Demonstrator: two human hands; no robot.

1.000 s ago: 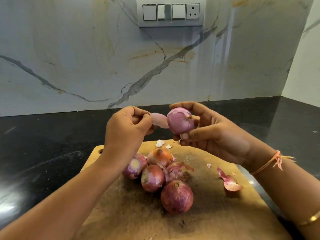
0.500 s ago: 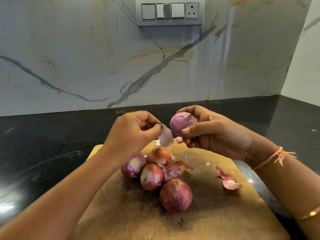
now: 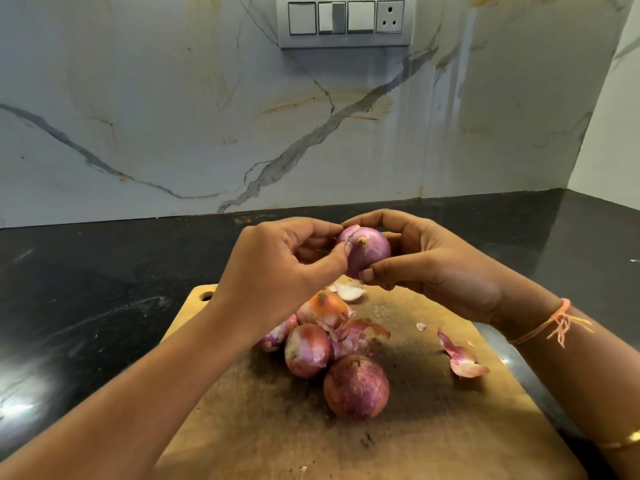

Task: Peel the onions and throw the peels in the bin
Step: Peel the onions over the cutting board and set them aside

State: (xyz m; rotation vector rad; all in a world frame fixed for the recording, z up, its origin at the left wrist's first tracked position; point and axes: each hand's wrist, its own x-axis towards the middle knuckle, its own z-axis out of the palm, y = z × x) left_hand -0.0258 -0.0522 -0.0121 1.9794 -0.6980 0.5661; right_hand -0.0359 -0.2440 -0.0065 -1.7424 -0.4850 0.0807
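The held onion (image 3: pixel 369 252) sits in the air above the far end of the wooden cutting board (image 3: pixel 433 427). The right hand (image 3: pixel 433 268) grips it, curled fingers over its top and thumb beneath. Its dry stem nub faces the camera and tilts slightly up, so its axis runs roughly toward the viewer. The skin is smooth, glossy and pale purple. The left hand (image 3: pixel 277 268) has curled fingers, with thumb and forefinger pinching at the onion's upper left edge. On the scuffed, stained board below lie the other onions (image 3: pixel 356 386), round, reddish and papery. Loose peels (image 3: pixel 462 356) curl near its right edge. The board rests on a polished black table (image 3: pixel 86 289).
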